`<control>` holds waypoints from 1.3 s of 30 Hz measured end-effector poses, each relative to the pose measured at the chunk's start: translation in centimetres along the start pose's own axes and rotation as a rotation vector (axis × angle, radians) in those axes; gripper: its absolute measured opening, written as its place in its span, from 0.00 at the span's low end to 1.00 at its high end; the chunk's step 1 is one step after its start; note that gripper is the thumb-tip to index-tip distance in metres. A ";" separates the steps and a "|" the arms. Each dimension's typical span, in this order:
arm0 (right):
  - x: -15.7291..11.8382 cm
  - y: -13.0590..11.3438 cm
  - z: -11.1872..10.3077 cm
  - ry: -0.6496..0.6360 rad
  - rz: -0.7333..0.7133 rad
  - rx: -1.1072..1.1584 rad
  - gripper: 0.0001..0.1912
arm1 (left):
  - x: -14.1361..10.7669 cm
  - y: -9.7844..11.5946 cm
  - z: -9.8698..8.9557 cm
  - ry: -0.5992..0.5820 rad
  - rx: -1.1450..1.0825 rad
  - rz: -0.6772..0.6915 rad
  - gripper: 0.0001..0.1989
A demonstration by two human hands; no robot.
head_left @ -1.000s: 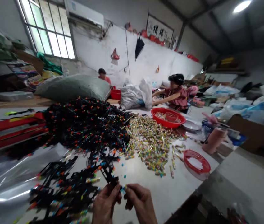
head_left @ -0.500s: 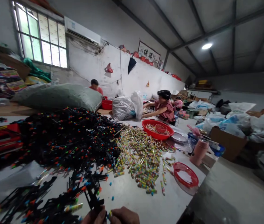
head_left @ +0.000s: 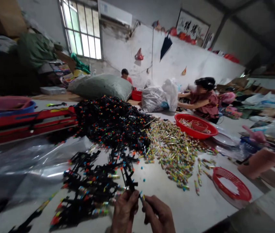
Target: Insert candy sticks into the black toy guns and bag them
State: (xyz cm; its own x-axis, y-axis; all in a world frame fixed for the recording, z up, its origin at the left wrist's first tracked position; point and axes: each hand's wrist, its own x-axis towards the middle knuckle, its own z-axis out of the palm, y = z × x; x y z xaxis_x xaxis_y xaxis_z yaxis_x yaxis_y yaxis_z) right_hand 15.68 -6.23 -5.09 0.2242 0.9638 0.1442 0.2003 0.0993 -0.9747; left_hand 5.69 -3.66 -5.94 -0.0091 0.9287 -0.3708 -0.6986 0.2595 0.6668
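My left hand (head_left: 125, 210) pinches the end of a black plastic runner (head_left: 129, 178) studded with small coloured bits. My right hand (head_left: 158, 215) sits close beside it, its fingertips on a tiny blue and yellow piece (head_left: 141, 195). Tangled black runners (head_left: 84, 191) lie just left of my hands, with a much bigger heap of them (head_left: 110, 126) farther up the white table (head_left: 188, 207). To the right of that heap spreads a pile of small multicoloured tubes (head_left: 172, 153). A few loose blue beads (head_left: 142, 170) dot the table above my hands.
A red basket (head_left: 195, 125) holds tubes, and a smaller red basket (head_left: 232, 184) sits at the table's right edge. Clear plastic sheeting (head_left: 30, 165) and long red objects (head_left: 26, 121) lie left. Two co-workers (head_left: 204, 98) sit beyond, among white sacks (head_left: 159, 97).
My hands have risen higher into view than half a second ago and still hold the runner. The whole scene has shifted rightward in the picture as my head turned left.
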 end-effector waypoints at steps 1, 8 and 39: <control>-0.1 -0.5 -0.2 -0.043 0.012 0.008 0.20 | -0.3 0.4 0.0 -0.018 -0.014 -0.003 0.18; 0.4 -2.0 -0.5 -0.265 0.168 0.119 0.16 | -0.9 2.0 -0.3 -0.034 -0.047 -0.099 0.18; 14.0 3.5 -0.7 -0.299 -0.153 -1.223 0.15 | 12.6 6.6 0.6 -0.450 2.148 0.851 0.22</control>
State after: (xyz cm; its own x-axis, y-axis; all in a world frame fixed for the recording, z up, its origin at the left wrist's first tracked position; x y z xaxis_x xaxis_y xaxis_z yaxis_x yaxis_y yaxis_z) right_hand 20.16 7.41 -6.35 -0.0710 0.9966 0.0415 0.9879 0.0760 -0.1352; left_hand 1.41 9.89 -5.83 0.5216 0.8383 0.1586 0.8329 -0.5406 0.1183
